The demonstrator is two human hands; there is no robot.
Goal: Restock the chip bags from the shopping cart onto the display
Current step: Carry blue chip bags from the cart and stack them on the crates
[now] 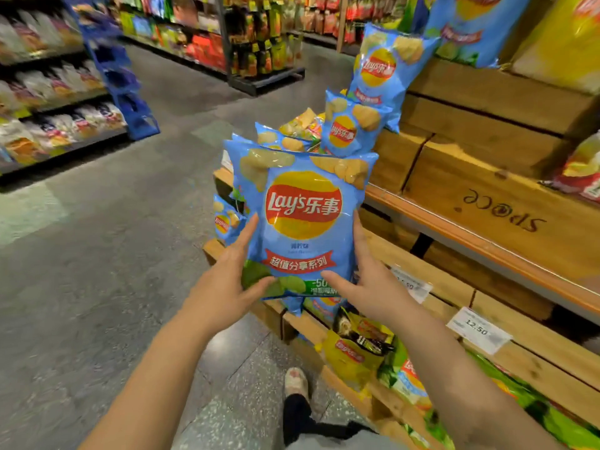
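Fingers of both hands are on the big blue chip bag [302,219], which I see held upright in the air, logo facing me. On my left hand [227,284] the fingers [248,232] run straight up along the bag's left edge and the thumb lies across its lower front. On my right hand [373,287] the fingers [360,235] reach up behind the bag's right edge, and the thumb presses the bottom front near the lime print. So the bag sits between the two sets of fingers, clasped from both sides.

Just behind the held bag, beyond my fingertips, more blue bags [276,141] stand packed together; I cannot tell what they stand in. Further past them a smaller blue bag [350,128] and a taller one [386,73] lean against the wooden display crates [487,131]. Below my right fingers, the lower wooden shelf [431,280] carries price tags [477,329], and beneath my right wrist a yellow bag [354,355] and green bags [406,381] lie in the bottom tier.
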